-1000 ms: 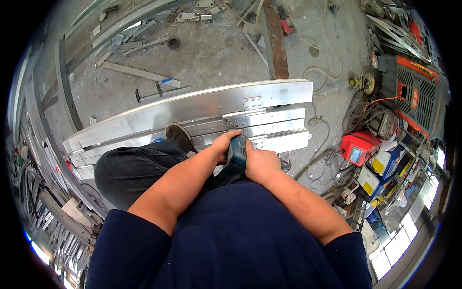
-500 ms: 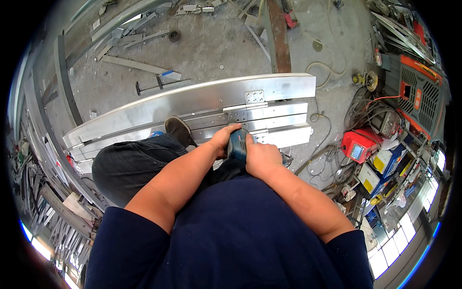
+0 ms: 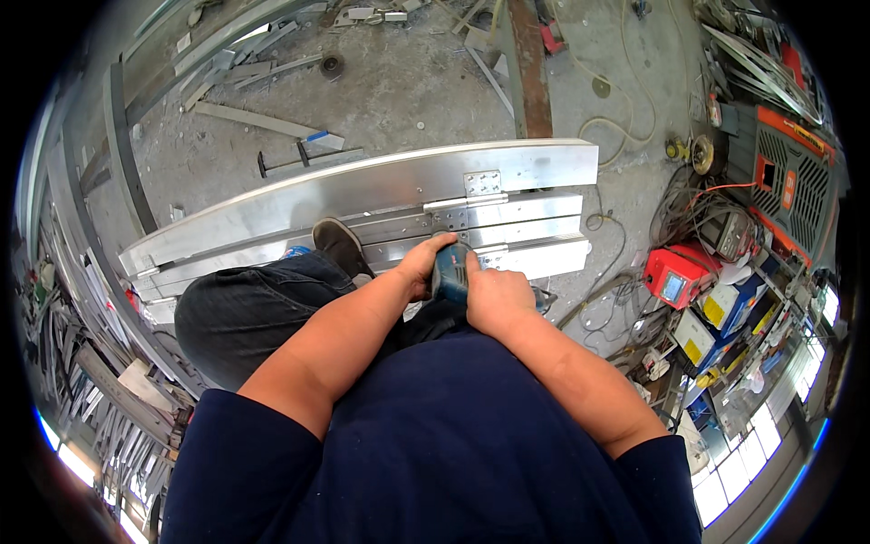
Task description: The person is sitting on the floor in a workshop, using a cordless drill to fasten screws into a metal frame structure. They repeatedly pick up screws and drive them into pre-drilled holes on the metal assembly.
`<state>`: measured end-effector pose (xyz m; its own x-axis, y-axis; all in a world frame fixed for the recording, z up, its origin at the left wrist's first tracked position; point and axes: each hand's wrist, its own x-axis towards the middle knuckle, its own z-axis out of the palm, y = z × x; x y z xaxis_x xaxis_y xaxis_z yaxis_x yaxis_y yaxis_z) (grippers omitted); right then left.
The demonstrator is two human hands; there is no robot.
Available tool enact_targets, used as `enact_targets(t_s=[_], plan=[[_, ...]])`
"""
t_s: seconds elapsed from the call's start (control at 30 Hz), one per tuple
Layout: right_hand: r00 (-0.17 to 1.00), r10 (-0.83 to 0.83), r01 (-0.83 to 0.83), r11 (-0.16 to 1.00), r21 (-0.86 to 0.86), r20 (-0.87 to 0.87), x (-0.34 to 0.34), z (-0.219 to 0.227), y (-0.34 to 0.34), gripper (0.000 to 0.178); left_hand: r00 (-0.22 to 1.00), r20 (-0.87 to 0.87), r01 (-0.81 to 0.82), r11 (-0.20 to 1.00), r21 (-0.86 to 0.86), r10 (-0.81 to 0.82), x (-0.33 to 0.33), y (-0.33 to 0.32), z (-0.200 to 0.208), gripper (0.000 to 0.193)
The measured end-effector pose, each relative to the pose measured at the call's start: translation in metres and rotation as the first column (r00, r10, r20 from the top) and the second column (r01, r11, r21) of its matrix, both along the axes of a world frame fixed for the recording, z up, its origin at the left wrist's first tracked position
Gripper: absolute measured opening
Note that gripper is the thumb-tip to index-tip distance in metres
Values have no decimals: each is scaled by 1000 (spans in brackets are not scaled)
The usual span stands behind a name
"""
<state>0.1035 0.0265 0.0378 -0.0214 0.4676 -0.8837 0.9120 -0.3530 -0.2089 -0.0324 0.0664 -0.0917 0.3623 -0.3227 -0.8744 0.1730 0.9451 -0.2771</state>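
Note:
My left hand [image 3: 417, 268] and my right hand [image 3: 499, 296] are both closed around a teal-blue power tool [image 3: 449, 274] with a dark body, held close in front of me. The right forefinger lies along its side. Its working end points down at the metal and is hidden, so I cannot tell whether it is a drill. Beyond it lie long silvery metal profiles [image 3: 362, 189], side by side. A hinge [image 3: 483, 183] with several screw holes sits on the far profile, and a second perforated plate [image 3: 448, 219] shows just past the tool.
My shoe [image 3: 339, 247] rests by the profiles at the left. To the right stand a red machine with a small screen [image 3: 671, 276], tangled cables [image 3: 681, 204] and an orange-and-grey machine [image 3: 792, 186]. Offcuts [image 3: 263, 122] and a clamp [image 3: 306, 161] lie on the far concrete floor.
The view has shifted very slightly. Both hands stay on the power tool in nearly the same place over the profiles.

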Motion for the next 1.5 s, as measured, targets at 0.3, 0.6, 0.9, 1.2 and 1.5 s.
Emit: enact_targets(t_s=[0.3, 0.6, 0.9, 1.2, 1.5], plan=[[999, 44, -45, 998, 47, 16, 3, -12, 2, 68, 999, -33, 14, 1000, -2, -14, 2, 1, -1, 39], [998, 41, -42, 999, 32, 42, 0, -9, 4, 61, 999, -44, 12, 1000, 19, -12, 3, 0, -7, 34], [998, -9, 11, 1000, -25, 60, -3, -11, 4, 61, 987, -77, 145, 989, 22, -143, 8, 12, -4, 36], [995, 10, -9, 1000, -14, 97, -7, -12, 2, 62, 989, -98, 121, 990, 68, -114, 10, 11, 2, 34], [985, -168, 170, 980, 101, -35, -6, -7, -24, 48, 910, -308, 404, 763, 505, -278, -2, 1, -18, 39]])
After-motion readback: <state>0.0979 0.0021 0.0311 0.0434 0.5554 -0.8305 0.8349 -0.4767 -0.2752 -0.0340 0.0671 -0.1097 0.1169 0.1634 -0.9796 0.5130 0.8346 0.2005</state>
